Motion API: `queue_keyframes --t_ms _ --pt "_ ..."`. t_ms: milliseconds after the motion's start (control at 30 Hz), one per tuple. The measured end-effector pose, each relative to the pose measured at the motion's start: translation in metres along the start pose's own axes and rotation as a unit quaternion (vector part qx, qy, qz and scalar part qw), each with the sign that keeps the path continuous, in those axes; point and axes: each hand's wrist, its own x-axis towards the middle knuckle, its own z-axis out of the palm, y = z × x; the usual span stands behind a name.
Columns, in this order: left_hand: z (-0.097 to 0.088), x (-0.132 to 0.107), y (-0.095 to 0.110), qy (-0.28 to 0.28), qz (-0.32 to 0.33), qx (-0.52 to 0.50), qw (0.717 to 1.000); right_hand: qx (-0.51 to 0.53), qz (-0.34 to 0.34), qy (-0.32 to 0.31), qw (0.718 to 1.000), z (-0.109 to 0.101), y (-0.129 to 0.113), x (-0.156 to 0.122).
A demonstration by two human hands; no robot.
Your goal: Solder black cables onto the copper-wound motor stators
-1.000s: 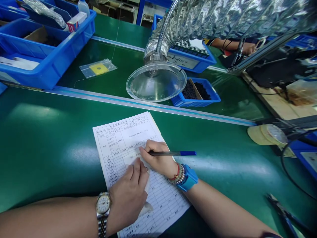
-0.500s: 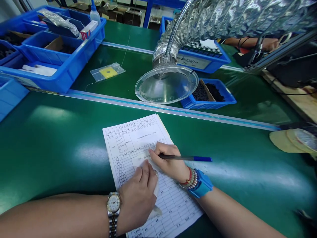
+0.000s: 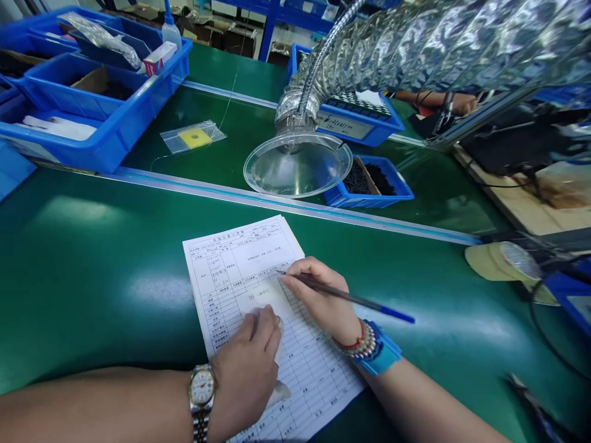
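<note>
The right hand (image 3: 318, 295) pinches a blue-capped pen (image 3: 364, 301), its tip on the form (image 3: 240, 258), beside a pale slip (image 3: 263, 295) bearing handwriting. The left hand (image 3: 244, 369) lies flat, fingers down, pinning the form's lower part just beside the right hand, not touching it. A wristwatch (image 3: 202, 387) sits on the left wrist; a blue strap (image 3: 378, 351) and beaded bracelets (image 3: 361, 344) sit on the right.

The form lies at lower centre on a green bench (image 3: 92, 258), squared to neither edge. Past the bench's metal strip (image 3: 286, 208) hangs a clear hood (image 3: 298, 166) on a foil duct (image 3: 438, 43), above a blue tray of dark parts (image 3: 369, 197). Blue bins (image 3: 106, 154) fill the upper left, with a small bag holding a yellow square (image 3: 192, 138) to their right. A tape roll (image 3: 505, 261) sits at right, dark pliers (image 3: 538, 412) at lower right. Another person's forearm (image 3: 429, 97) shows at upper right.
</note>
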Motion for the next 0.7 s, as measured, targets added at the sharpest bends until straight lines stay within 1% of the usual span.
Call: queue_keyframes --t_ms 100,167,267,367,467,600,700 --pt "0.003 -0.001 0.003 0.018 -0.015 0.018 1.0 -0.011 -0.021 -0.009 1.0 -0.003 -0.01 -0.008" --pt "0.004 -0.002 0.005 0.026 -0.02 0.027 0.999 0.009 -0.001 -0.024 1.0 0.0 -0.012 -0.013" --pt "0.005 -0.003 0.006 0.031 -0.02 0.032 0.999 0.051 0.043 -0.067 0.996 0.011 -0.008 -0.016" --pt "0.004 -0.003 0.008 0.023 -0.036 0.022 0.999 0.058 0.062 -0.066 0.994 0.02 0.0 -0.015" --pt "0.003 -0.004 0.01 0.021 -0.046 0.02 0.999 0.053 0.059 -0.061 0.995 0.022 0.003 -0.015" --pt "0.004 -0.004 0.014 0.033 -0.055 0.031 0.997 0.034 0.051 -0.079 0.995 0.021 0.0 -0.014" --pt "0.004 -0.004 0.014 0.016 -0.044 0.036 0.998 0.034 0.046 -0.095 0.994 0.022 -0.003 -0.013"
